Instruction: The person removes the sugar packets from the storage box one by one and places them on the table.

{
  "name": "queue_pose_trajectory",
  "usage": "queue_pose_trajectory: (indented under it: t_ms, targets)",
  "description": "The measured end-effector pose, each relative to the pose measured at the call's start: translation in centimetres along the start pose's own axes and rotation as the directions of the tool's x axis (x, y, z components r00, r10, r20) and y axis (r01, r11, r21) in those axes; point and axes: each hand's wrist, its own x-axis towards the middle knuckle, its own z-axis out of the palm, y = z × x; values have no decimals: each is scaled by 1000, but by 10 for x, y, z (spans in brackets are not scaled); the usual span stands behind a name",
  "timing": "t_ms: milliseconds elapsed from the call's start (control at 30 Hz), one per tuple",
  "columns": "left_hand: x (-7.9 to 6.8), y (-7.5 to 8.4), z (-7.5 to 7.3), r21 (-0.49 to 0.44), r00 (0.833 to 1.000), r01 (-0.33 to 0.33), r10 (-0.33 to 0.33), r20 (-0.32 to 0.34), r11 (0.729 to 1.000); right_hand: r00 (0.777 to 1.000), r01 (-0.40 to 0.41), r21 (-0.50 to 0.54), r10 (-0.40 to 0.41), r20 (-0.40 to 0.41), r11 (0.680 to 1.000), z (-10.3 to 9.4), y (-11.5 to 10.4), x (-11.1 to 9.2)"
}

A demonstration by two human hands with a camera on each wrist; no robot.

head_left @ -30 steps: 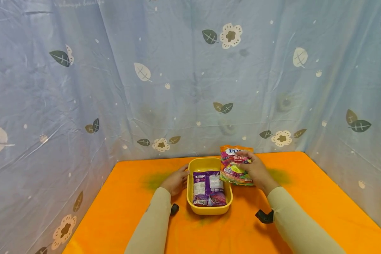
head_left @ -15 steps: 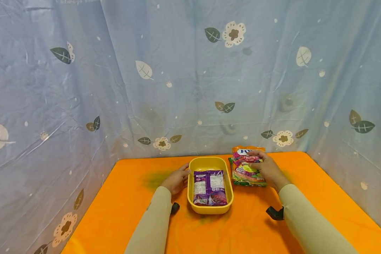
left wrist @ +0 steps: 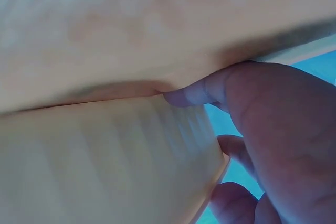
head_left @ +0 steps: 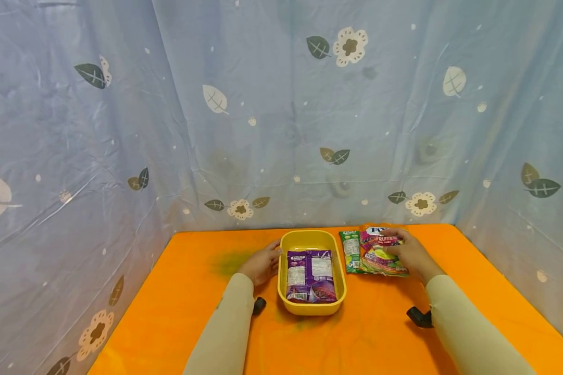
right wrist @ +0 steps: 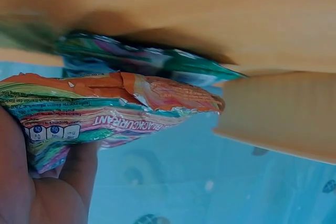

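Note:
In the head view my right hand (head_left: 411,255) pinches an orange and pink candy bag (head_left: 377,258) marked "Fruits" to the right of the yellow tub. A green candy bag (head_left: 351,250) lies on the table, partly covered by the held one; the right wrist view puts the held candy bag (right wrist: 121,100) just above the green bag (right wrist: 131,59). My left hand (head_left: 261,266) holds the left side of the yellow tub (head_left: 311,310), thumb and fingers around its ridged wall (left wrist: 121,156). A purple candy bag (head_left: 311,276), back side up, lies in the tub.
An orange cloth (head_left: 206,323) covers the table. A blue curtain with leaves and flowers (head_left: 272,130) stands behind and at both sides. Black wrist mounts (head_left: 420,317) hang beneath both sleeves.
My right hand has carried the orange and pink candy bag rightward, away from the tub, and slightly down. More of the green bag beneath now shows. My left hand stays at the tub.

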Motion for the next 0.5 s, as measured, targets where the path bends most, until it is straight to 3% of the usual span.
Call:
queue_pose_trajectory:
  t_ms: [500]
  targets:
    - [0,1,-1,-2,1000,13,-13,-9,1000,997,-71,-25,71,28,997,-38,24,-1]
